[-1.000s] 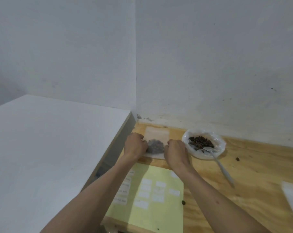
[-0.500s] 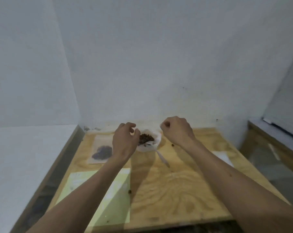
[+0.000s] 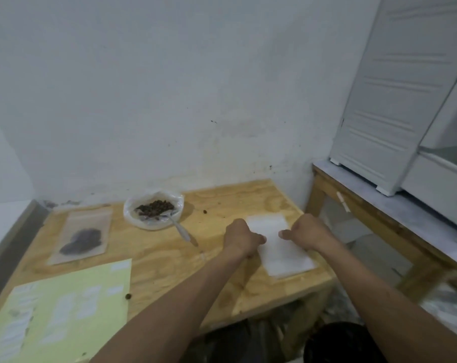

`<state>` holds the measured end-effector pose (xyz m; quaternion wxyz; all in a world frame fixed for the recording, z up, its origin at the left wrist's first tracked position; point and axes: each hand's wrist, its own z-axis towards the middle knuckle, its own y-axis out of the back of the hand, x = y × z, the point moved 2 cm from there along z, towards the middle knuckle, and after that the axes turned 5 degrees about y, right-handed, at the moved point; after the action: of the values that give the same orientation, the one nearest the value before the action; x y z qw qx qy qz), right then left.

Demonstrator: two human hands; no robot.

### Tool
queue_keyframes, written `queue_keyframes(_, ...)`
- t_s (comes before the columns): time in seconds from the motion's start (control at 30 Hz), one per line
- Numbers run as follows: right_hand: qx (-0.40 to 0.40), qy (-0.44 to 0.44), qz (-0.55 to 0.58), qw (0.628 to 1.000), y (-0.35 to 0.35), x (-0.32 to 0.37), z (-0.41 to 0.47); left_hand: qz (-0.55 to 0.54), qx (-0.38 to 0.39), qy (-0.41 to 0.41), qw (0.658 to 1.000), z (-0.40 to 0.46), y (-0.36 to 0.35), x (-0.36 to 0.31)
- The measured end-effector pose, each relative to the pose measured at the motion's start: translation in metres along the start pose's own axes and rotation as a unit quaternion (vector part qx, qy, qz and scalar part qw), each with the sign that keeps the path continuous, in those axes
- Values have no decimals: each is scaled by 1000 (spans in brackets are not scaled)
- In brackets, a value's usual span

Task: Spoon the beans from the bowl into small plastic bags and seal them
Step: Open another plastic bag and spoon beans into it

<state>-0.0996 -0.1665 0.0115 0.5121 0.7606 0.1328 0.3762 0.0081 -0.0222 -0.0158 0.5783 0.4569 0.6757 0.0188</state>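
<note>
A fresh bag is picked out.
Empty bags (image 3: 279, 247) are pinched by left grip (image 3: 241, 238) and right grip (image 3: 307, 231), so one can be separated.

Dim, flat indoor light with a cool grey-blue cast; no glare. Soft short shadow at 3 o'clock of the plastic-lined white bowl of dark beans (image 3: 153, 211). Whole frame slightly soft, with motion smear on the pale green label sheet (image 3: 62, 310) at 7 o'clock. Wide-angle bending tilts the white ribbed plastic cabinet (image 3: 395, 95) at 2 o'clock
</note>
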Motion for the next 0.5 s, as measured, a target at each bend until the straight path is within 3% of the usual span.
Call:
queue_keyframes(0.17,-37,-18,96,995,-4,-12,1,-60,-28,17,998,5,0,11)
queue_keyframes(0.5,-48,-9,122,991,-3,-21,4,-181,-37,43,982,1,6,14)
